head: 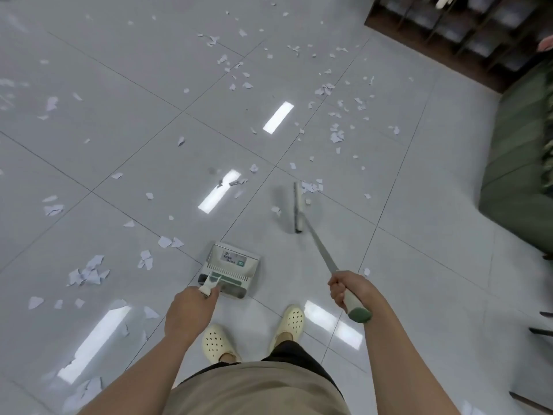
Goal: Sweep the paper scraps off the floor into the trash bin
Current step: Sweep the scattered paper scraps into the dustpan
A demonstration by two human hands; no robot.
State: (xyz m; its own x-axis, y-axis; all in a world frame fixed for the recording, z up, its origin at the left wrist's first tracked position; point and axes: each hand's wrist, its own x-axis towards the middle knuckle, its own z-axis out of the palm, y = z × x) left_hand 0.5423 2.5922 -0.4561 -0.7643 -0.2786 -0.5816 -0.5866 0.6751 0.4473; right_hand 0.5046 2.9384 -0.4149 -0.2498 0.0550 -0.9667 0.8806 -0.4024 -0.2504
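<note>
white torn paper scraps (pixel 311 187) strewn far, left. right hand (pixel 347 290) clenched on grey long-handled broom (pixel 298 209); left hand (pixel 187 313) grasping pale plastic dustpan (pixel 230 271). best short strokes toward pan, lip flat. bin unseen.

One broom (pixel 298 206), one dustpan (pixel 230 272) (scraps uncounted)

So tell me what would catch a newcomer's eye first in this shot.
First, the white paper scraps strewn across the glossy grey tiled floor, thickest toward the upper middle and right. Next, the right hand gripping the long broom, its head down beside a small cluster of scraps, while the left hand holds the handle of a dustpan standing just ahead of the cream-coloured clogs.
</note>
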